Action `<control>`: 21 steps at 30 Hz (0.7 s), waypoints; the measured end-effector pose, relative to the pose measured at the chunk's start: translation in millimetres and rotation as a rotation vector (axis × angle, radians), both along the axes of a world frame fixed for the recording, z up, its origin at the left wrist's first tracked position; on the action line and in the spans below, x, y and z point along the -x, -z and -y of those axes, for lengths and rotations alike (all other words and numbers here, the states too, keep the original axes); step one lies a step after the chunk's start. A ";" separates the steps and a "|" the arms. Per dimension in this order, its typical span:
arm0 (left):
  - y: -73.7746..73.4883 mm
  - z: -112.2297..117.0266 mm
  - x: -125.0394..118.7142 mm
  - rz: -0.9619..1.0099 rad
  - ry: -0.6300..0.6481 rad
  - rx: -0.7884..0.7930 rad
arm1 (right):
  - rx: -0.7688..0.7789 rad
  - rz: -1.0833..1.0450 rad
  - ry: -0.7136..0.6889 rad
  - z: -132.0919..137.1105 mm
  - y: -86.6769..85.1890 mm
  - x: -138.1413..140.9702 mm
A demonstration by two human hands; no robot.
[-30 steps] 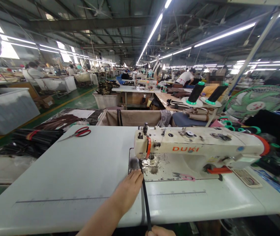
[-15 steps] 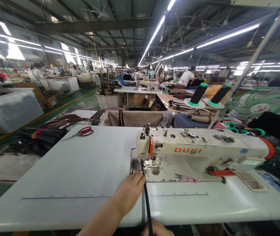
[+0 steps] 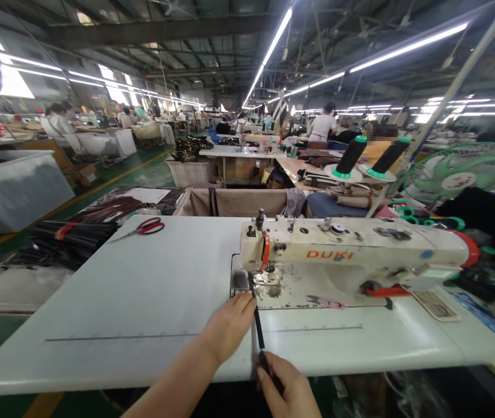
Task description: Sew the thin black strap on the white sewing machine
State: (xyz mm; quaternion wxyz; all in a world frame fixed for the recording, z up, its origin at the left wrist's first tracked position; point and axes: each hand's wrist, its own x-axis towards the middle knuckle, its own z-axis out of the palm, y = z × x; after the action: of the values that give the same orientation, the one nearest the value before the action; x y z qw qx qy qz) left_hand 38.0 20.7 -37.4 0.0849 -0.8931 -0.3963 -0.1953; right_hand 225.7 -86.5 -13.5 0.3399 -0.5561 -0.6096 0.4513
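A cream sewing machine (image 3: 351, 252) marked DUKI stands on the white table (image 3: 143, 296). A narrow black strap (image 3: 257, 325) runs from under its needle toward me. My left hand (image 3: 230, 325) lies beside the strap near the needle, fingers together and pressing the strap's left edge. At the table's front edge my right hand (image 3: 288, 389) pinches the strap's near end between thumb and fingers.
Red-handled scissors (image 3: 145, 227) lie at the table's far left. Bundled black straps (image 3: 64, 244) are heaped left of the table. Two black thread cones (image 3: 351, 157) and a green fan (image 3: 460, 174) stand behind the machine. Small pink snips (image 3: 325, 302) rest on the machine bed. Other people work at distant tables.
My right hand has come up over the table's front edge along the strap. The strap's length in front of the needle is shorter. My left hand stays by the needle.
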 end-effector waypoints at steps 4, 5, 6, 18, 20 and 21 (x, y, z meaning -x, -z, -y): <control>0.0 0.8 2.5 0.019 0.027 0.005 | 0.111 -0.264 -0.017 -16.8 -8.2 5.8; 0.2 1.1 2.9 0.026 0.024 0.006 | 0.168 -0.385 -0.022 -19.5 -4.9 7.1; 0.3 1.4 3.2 0.032 0.021 0.007 | 0.225 -0.487 -0.036 -21.2 -0.9 8.1; -1.0 2.5 4.6 0.049 0.012 0.023 | 0.371 -0.416 -0.123 1.2 -16.2 -4.6; -0.4 2.7 4.5 0.050 0.009 0.027 | 0.351 -0.395 -0.137 3.1 -12.7 -6.2; -0.1 2.8 4.4 0.049 0.010 0.028 | 0.339 -0.377 -0.142 3.9 -9.9 -6.6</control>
State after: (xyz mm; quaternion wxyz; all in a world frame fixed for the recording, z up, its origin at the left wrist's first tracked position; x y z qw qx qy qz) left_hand 33.6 17.9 -37.3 0.0618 -0.8911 -0.3964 -0.2120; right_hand 232.4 -90.4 -3.6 0.3170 -0.4667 -0.4889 0.6654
